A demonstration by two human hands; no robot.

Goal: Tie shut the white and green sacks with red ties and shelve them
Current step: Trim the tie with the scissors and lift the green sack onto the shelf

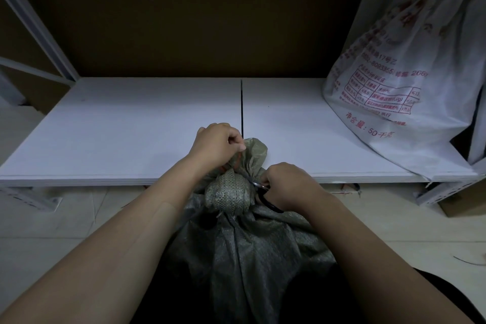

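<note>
The left hand [218, 143] is curled into a fist, its fingers [235, 144] pinched together on the top edge of the gathered mouth of the green sack [244, 239]. The right hand [288, 185] is closed around a pair of scissors [263, 192]; only a bit of metal near the pivot and a dark handle loop below the fist show, so how the blades stand cannot be told. They point at the neck of the sack, where a small streak of red [236, 162] shows between the folds.

The green sack is dull, olive-grey woven plastic, bunched tight at the neck into a lumpy knot and spreading out in creases below. It stands on the floor [65, 218] between the forearms, just in front of the shelf's edge, its mouth rising over that edge. No writing on it can be read.

The white shelf board [131, 126] has a dark seam down its middle. On its right end leans the white sack [410, 73], printed in red: a table of boxed figures, a partial number "8093365", and "净含量: 50千克" near the bottom. The larger red print higher up is too creased to read.
</note>
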